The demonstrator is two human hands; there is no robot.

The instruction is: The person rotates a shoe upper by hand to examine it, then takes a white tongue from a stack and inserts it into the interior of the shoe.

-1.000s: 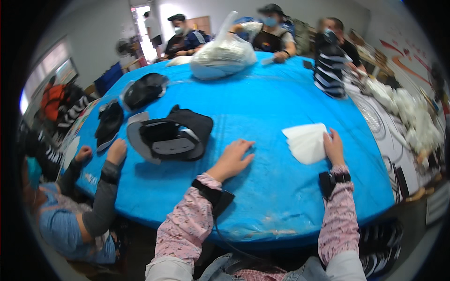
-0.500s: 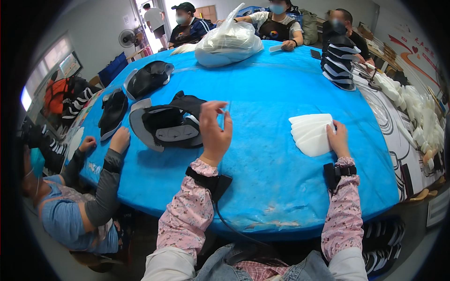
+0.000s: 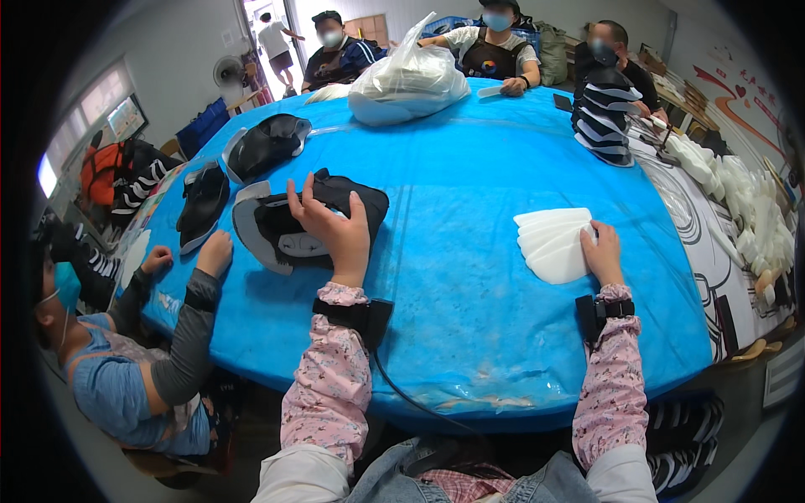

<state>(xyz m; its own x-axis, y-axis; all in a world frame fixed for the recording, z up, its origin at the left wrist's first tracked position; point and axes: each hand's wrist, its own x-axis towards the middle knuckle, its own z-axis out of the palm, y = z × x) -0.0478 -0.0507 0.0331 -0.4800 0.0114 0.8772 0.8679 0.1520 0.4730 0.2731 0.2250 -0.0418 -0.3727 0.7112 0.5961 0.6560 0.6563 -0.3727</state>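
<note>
My left hand point(image 3: 338, 233) is raised with its fingers spread, holding nothing. It is in front of a black, padded, hollow piece with a grey lining point(image 3: 375, 199), covering part of it; whether they touch I cannot tell. The piece looks like a shoe upper, with a grey flap curving round its left side. My right hand point(image 3: 602, 253) grips the right edge of a fan of thin white pads point(image 3: 549, 243) lying overlapped on the blue table cover. Its thumb and fingers are closed on their narrow ends.
Two similar black pieces point(image 3: 267, 147) point(image 3: 203, 205) lie farther left. A full plastic bag point(image 3: 409, 88) stands at the back, and a black-and-white stack point(image 3: 605, 117) at the right. A co-worker's forearm point(image 3: 189, 339) rests at the left edge; other people sit across the blue-covered table point(image 3: 470, 335).
My left hand has moved left across the front of the black piece, its fingers spreading wider. My right hand stays at the edge of the white pads.
</note>
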